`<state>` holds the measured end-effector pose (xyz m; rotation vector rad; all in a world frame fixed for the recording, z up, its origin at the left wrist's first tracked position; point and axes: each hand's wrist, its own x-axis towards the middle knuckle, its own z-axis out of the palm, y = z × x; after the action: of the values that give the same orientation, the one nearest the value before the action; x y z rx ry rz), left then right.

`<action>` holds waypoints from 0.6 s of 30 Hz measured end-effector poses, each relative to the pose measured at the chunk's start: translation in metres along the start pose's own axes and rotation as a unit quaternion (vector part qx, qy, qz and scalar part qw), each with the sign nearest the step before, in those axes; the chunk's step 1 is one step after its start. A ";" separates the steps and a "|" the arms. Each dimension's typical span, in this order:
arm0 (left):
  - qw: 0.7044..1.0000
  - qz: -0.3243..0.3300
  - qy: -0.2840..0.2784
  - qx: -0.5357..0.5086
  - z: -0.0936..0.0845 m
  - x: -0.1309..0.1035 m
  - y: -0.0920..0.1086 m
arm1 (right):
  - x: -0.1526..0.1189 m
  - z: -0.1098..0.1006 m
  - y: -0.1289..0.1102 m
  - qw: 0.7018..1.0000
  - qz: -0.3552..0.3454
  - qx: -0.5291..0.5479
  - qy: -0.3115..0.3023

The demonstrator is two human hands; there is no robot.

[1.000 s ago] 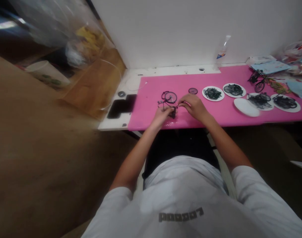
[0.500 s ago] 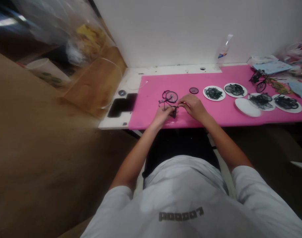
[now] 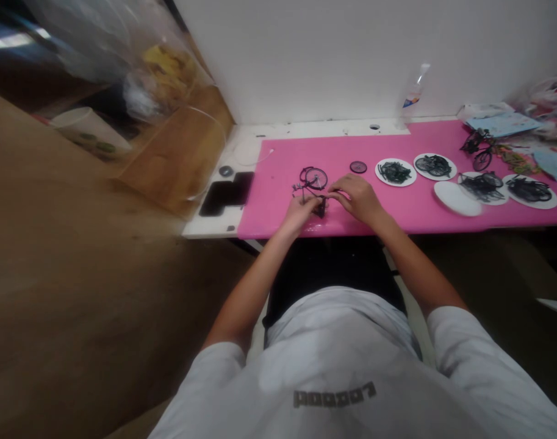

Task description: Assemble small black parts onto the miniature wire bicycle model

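Observation:
A small black model bicycle (image 3: 310,186) lies on the pink mat, one spoked wheel pointing toward the wall. Its near end is pinched in the fingers of my left hand (image 3: 301,210), which partly cover the frame. From the right, the thumb and fingertips of my right hand (image 3: 357,196) are closed at the bicycle's near end; whatever tiny part they pinch there is too small to make out. Beyond my right hand a loose black wheel (image 3: 358,167) rests flat on the mat.
White plates of black parts (image 3: 395,183) stand to the right, beside a blank white lid or plate (image 3: 457,199). Another model bicycle (image 3: 482,149) stands at the far right. A clear bottle (image 3: 413,97) is by the wall. Dark flat objects (image 3: 226,194) lie on the left.
My right fingertips have shifted very slightly at the bicycle's near end. My left hand and the bicycle look the same.

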<state>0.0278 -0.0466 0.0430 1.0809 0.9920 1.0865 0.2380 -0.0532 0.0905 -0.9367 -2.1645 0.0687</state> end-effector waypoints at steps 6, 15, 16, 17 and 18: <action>1.000 -0.006 0.010 0.006 0.001 -0.001 0.002 | 0.000 0.001 -0.001 1.000 0.016 -0.006 -0.015; 0.998 0.052 0.020 0.023 0.002 0.002 0.000 | 0.000 -0.002 -0.009 0.997 -0.010 -0.055 -0.051; 0.998 0.061 0.024 0.026 0.002 0.002 -0.001 | 0.000 -0.003 -0.010 0.996 -0.011 -0.065 -0.053; 0.997 0.068 0.029 0.027 0.002 0.003 -0.001 | 0.000 -0.003 -0.011 0.996 -0.011 -0.076 -0.051; 0.996 0.072 0.035 0.027 0.002 0.002 -0.002 | -0.001 -0.003 -0.011 0.995 -0.008 -0.089 -0.048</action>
<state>0.0309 -0.0449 0.0415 1.1798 1.0168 1.2276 0.2338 -0.0626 0.0961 -1.0333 -2.2960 -0.0898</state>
